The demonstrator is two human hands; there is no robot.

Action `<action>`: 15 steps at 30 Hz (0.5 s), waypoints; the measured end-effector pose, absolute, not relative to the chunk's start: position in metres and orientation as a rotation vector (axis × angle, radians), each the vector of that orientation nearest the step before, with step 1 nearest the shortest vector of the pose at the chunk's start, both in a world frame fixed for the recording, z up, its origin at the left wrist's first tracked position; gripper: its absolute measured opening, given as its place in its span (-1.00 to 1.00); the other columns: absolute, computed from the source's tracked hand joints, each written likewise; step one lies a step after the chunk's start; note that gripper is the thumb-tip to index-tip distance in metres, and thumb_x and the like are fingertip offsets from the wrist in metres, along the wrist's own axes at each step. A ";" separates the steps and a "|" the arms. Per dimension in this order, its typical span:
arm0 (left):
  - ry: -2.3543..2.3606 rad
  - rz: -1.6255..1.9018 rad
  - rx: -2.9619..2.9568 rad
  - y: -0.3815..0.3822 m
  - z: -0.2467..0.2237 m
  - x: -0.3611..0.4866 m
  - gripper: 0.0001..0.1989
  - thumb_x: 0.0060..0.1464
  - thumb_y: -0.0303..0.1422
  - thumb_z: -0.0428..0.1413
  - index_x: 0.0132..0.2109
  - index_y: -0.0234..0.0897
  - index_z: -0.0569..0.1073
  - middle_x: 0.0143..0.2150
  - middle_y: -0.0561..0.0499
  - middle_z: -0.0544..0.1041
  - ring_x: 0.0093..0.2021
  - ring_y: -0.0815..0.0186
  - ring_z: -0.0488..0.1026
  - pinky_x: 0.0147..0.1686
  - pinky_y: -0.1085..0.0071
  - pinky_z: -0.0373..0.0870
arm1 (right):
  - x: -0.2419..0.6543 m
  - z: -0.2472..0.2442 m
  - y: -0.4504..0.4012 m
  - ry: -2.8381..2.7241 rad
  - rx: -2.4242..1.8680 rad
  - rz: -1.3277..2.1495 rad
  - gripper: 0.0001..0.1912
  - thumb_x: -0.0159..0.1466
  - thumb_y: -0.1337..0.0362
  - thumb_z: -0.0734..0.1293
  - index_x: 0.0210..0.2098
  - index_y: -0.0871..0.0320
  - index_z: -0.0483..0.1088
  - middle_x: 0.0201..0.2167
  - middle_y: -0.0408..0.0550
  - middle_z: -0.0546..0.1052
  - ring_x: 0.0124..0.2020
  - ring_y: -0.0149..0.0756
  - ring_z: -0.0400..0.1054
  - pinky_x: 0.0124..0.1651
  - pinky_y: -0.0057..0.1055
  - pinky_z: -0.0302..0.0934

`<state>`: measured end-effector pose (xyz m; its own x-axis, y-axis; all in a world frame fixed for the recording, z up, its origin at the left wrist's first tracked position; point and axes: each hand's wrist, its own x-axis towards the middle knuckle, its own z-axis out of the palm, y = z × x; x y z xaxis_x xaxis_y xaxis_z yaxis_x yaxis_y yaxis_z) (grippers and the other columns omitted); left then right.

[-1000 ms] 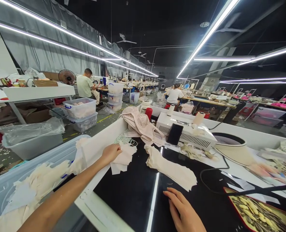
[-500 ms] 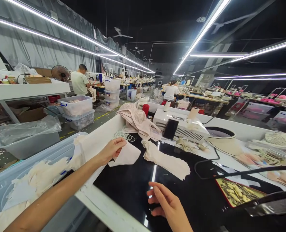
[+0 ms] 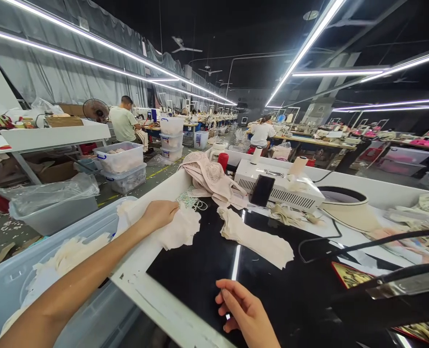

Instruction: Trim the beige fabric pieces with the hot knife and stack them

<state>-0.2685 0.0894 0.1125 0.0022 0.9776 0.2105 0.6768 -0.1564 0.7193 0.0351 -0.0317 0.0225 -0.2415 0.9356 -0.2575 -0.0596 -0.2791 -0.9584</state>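
Table: the black top runs under both hands, with a pale edge along its near left side
Blue bin: beside the table on the left, with cream scraps inside; anything nudged over that pale edge could drop in among them
White box: at the back of the table, a phone leaning against its front
Pink lace pile: heaped at the far left corner, partly over the black top
Cream strip: lying flat on the table, ahead of the right hand and touched by neither hand; its loose layers might slide if a wrist brushed them
Cream cloth: on the table's left side, under the left hand; a pinch taking more than one layer could drag others along
Left hand: fingers drawn together, seemingly on the cloth's upper edge, thumb hidden
Right hand: loosely curled above the table, thumb and fingers a little apart, holding nothing
Phone: dark and tilted; a knock to the box could tip it
Green string: tangled just beyond the cream cloth; it could snag if the cloth were pulled across it
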 end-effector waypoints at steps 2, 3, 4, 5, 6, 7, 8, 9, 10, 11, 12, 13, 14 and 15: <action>1.701 0.997 1.862 0.086 0.114 -0.272 -0.73 0.10 -0.27 0.15 -0.51 -0.19 0.29 -0.47 0.03 0.38 -0.26 0.14 0.40 -0.21 0.33 0.23 | 0.035 0.023 -0.032 -1.167 -1.218 1.638 -0.24 -0.04 -0.38 0.55 -0.18 0.15 0.65 -0.40 -0.04 0.54 -0.40 -0.30 0.43 -0.54 -0.49 0.33; 1.687 1.007 1.862 0.084 0.117 -0.272 -0.74 0.10 -0.26 0.14 -0.49 -0.19 0.30 -0.45 0.03 0.37 -0.27 0.16 0.37 -0.21 0.33 0.21 | 0.035 0.024 -0.032 -1.165 -1.221 1.642 -0.24 -0.04 -0.38 0.55 -0.18 0.15 0.65 -0.40 -0.04 0.54 -0.39 -0.30 0.43 -0.54 -0.49 0.34; 1.661 1.020 1.858 0.082 0.121 -0.271 -0.75 0.11 -0.25 0.13 -0.48 -0.19 0.31 -0.44 0.04 0.36 -0.29 0.18 0.33 -0.22 0.33 0.19 | 0.035 0.025 -0.032 -1.160 -1.223 1.646 -0.25 -0.04 -0.37 0.56 -0.18 0.15 0.65 -0.40 -0.04 0.54 -0.39 -0.30 0.42 -0.53 -0.49 0.34; 1.621 1.033 1.849 0.079 0.126 -0.268 -0.75 0.12 -0.21 0.12 -0.46 -0.19 0.32 -0.44 0.06 0.34 -0.30 0.20 0.29 -0.23 0.34 0.18 | 0.035 0.026 -0.032 -1.151 -1.221 1.650 -0.26 -0.03 -0.37 0.56 -0.18 0.15 0.64 -0.40 -0.05 0.53 -0.39 -0.30 0.42 -0.53 -0.49 0.35; 1.567 1.046 1.832 0.076 0.132 -0.265 -0.73 0.12 -0.17 0.11 -0.44 -0.20 0.32 -0.43 0.07 0.32 -0.32 0.23 0.26 -0.24 0.35 0.18 | 0.034 0.027 -0.032 -1.137 -1.215 1.657 -0.26 -0.03 -0.36 0.57 -0.17 0.15 0.64 -0.40 -0.05 0.53 -0.39 -0.31 0.42 -0.53 -0.48 0.36; 1.504 1.055 1.807 0.072 0.138 -0.260 -0.71 0.13 -0.11 0.10 -0.42 -0.20 0.32 -0.43 0.08 0.30 -0.32 0.25 0.24 -0.25 0.36 0.18 | 0.033 0.029 -0.032 -1.116 -1.206 1.666 -0.27 -0.02 -0.35 0.57 -0.17 0.16 0.64 -0.39 -0.05 0.53 -0.39 -0.32 0.42 -0.52 -0.49 0.36; 1.435 1.055 1.772 0.068 0.143 -0.254 -0.67 0.12 -0.06 0.10 -0.41 -0.20 0.31 -0.41 0.09 0.29 -0.33 0.27 0.24 -0.25 0.37 0.20 | 0.032 0.032 -0.032 -1.086 -1.193 1.680 -0.27 -0.01 -0.33 0.58 -0.14 0.16 0.64 -0.38 -0.04 0.53 -0.38 -0.32 0.42 -0.52 -0.49 0.36; 1.367 1.045 1.728 0.063 0.147 -0.246 -0.64 0.11 -0.01 0.09 -0.39 -0.21 0.30 -0.40 0.10 0.29 -0.33 0.29 0.25 -0.26 0.39 0.22 | 0.031 0.034 -0.033 -1.046 -1.177 1.701 -0.26 0.00 -0.32 0.58 -0.11 0.16 0.63 -0.35 -0.03 0.54 -0.37 -0.32 0.42 -0.52 -0.50 0.36; 1.302 1.022 1.679 0.058 0.149 -0.238 -0.61 0.10 0.03 0.09 -0.38 -0.21 0.29 -0.39 0.10 0.29 -0.34 0.31 0.26 -0.27 0.40 0.25 | 0.030 0.038 -0.034 -0.994 -1.158 1.731 -0.25 0.01 -0.31 0.58 -0.06 0.15 0.62 -0.30 -0.02 0.56 -0.35 -0.31 0.43 -0.53 -0.51 0.35; 1.245 0.990 1.625 0.053 0.150 -0.229 -0.59 0.08 0.06 0.08 -0.37 -0.20 0.27 -0.39 0.10 0.28 -0.36 0.32 0.26 -0.30 0.41 0.26 | 0.029 0.041 -0.035 -0.935 -1.130 1.767 -0.22 0.02 -0.30 0.58 0.00 0.14 0.60 -0.25 0.01 0.58 -0.32 -0.30 0.44 -0.53 -0.52 0.35; 1.195 0.950 1.571 0.048 0.148 -0.220 -0.58 0.07 0.07 0.09 -0.36 -0.20 0.26 -0.39 0.11 0.28 -0.39 0.34 0.25 -0.34 0.42 0.26 | 0.028 0.044 -0.036 -0.868 -1.093 1.813 -0.20 0.02 -0.31 0.58 0.04 0.13 0.58 -0.19 0.03 0.60 -0.29 -0.29 0.46 -0.54 -0.52 0.35; 1.153 0.908 1.521 0.043 0.145 -0.211 -0.57 0.06 0.07 0.09 -0.35 -0.20 0.24 -0.41 0.12 0.26 -0.42 0.36 0.23 -0.38 0.44 0.24 | 0.027 0.047 -0.037 -0.800 -1.047 1.869 -0.18 0.02 -0.32 0.57 0.05 0.14 0.57 -0.15 0.06 0.61 -0.28 -0.28 0.47 -0.55 -0.53 0.34; 1.117 0.867 1.477 0.039 0.140 -0.202 -0.58 0.05 0.06 0.11 -0.36 -0.20 0.23 -0.43 0.14 0.23 -0.44 0.38 0.20 -0.42 0.46 0.20 | 0.026 0.049 -0.039 -0.736 -0.994 1.933 -0.19 0.02 -0.34 0.56 0.02 0.15 0.57 -0.14 0.07 0.62 -0.27 -0.28 0.48 -0.55 -0.53 0.33; 1.087 0.827 1.439 0.036 0.134 -0.194 -0.58 0.04 0.05 0.12 -0.36 -0.20 0.22 -0.45 0.15 0.19 -0.46 0.40 0.16 -0.45 0.48 0.15 | 0.026 0.051 -0.040 -0.680 -0.938 1.993 -0.21 0.03 -0.36 0.54 -0.04 0.16 0.58 -0.15 0.07 0.63 -0.29 -0.29 0.48 -0.56 -0.54 0.32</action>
